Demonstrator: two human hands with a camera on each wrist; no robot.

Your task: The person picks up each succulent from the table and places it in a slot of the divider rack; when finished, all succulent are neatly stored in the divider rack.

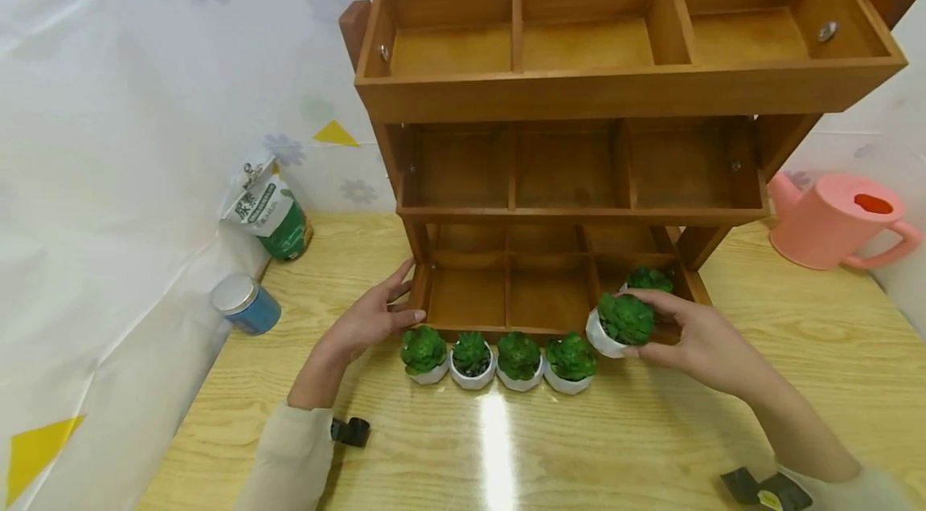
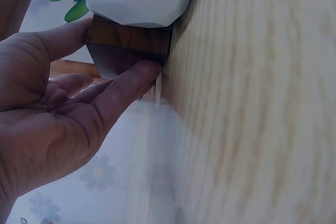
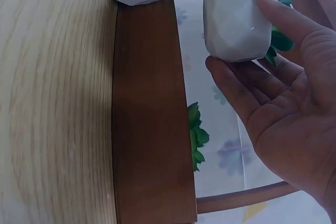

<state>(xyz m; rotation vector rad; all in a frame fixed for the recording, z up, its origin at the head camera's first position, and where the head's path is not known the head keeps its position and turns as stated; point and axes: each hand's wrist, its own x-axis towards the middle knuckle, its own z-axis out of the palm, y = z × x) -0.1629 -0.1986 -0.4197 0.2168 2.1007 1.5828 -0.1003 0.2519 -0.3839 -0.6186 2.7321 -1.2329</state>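
Note:
A three-tier wooden plant stand [image 1: 629, 97] with divided trays stands on the table. My right hand [image 1: 690, 338] grips a white faceted pot [image 3: 236, 24] with a green succulent [image 1: 626, 320], raised at the front edge of the bottom tray's right compartment. Behind it another succulent [image 1: 649, 279] sits inside that compartment. At the bottom tray's left front corner, my left hand [image 1: 369, 321] holds the wooden end [image 2: 128, 40] between thumb and fingers. Several potted succulents [image 1: 518, 358] stand in a row on the table along the tray's front.
A pink watering can [image 1: 832, 222] stands right of the stand. To the left are a green and white bag [image 1: 278, 218] with a clip and a blue jar [image 1: 249, 306] with a silvery lid. Flower-patterned sheeting [image 1: 130, 133] covers the walls behind and left.

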